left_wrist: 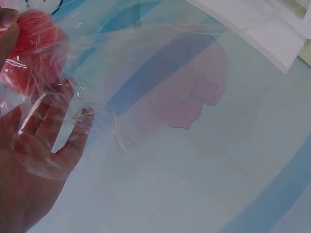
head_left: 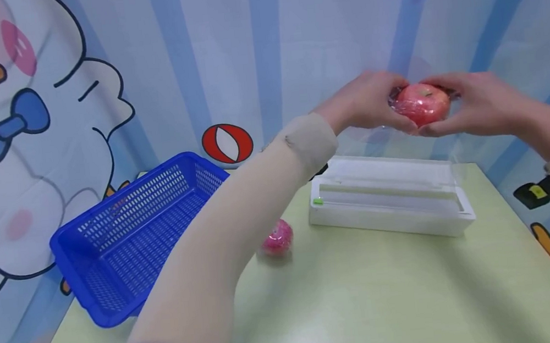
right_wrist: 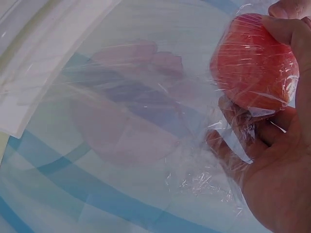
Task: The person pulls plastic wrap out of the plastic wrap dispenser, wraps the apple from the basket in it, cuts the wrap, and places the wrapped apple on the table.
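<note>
A red apple (head_left: 424, 104) is held up in the air between both hands, behind and above the white box. Clear plastic wrap (right_wrist: 209, 179) clings around it and trails loosely from the fingers. My left hand (head_left: 372, 101) grips the apple from its left side, and my right hand (head_left: 484, 99) grips it from the right. The two thumbs nearly meet at its front. In the right wrist view, fingers lie under the apple with film over them. Below stands a long white box (head_left: 389, 221) with its lid up.
A blue plastic basket (head_left: 130, 213) stands at the left of the pale table (head_left: 366, 295). Near it sits a wrapped pink-red round fruit (head_left: 278, 238), partly hidden by the left sleeve. A printed curtain (head_left: 223, 49) hangs close behind the table.
</note>
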Available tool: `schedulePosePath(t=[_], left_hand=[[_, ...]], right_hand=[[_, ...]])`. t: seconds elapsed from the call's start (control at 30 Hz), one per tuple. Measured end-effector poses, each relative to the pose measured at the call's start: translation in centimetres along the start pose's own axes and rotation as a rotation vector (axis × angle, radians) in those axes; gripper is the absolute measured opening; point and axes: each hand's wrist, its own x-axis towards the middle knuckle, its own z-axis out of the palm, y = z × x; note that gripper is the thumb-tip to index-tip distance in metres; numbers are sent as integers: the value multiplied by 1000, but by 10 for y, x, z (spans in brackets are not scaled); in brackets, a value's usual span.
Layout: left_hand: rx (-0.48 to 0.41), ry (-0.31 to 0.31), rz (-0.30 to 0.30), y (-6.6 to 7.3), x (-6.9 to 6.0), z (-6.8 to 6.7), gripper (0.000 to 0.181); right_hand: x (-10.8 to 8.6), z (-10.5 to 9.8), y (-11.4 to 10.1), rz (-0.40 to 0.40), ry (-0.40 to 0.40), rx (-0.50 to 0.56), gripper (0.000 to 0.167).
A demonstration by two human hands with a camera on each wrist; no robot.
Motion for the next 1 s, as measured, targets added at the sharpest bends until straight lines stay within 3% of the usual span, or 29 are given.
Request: schedulePosePath(t=[0.13, 0.27, 0.53, 0.73, 1.0], left_hand=[[9, -41, 35, 5, -13, 11, 62], [-20, -109, 45, 10, -32, 29, 64], [-71, -213, 20, 13, -72, 86, 54], [-93, -264, 33, 5, -96, 129, 52], [-148, -272, -24, -21, -120, 175, 77]], right_hand=[[-18, 6, -3, 10, -39, -5, 89], [-41, 23, -6, 13, -95, 75, 88], [-92, 77, -13, -64, -132, 234, 77], [-120, 125, -18, -71, -155, 349, 74], [-135, 178, -11, -66, -151, 408, 75]])
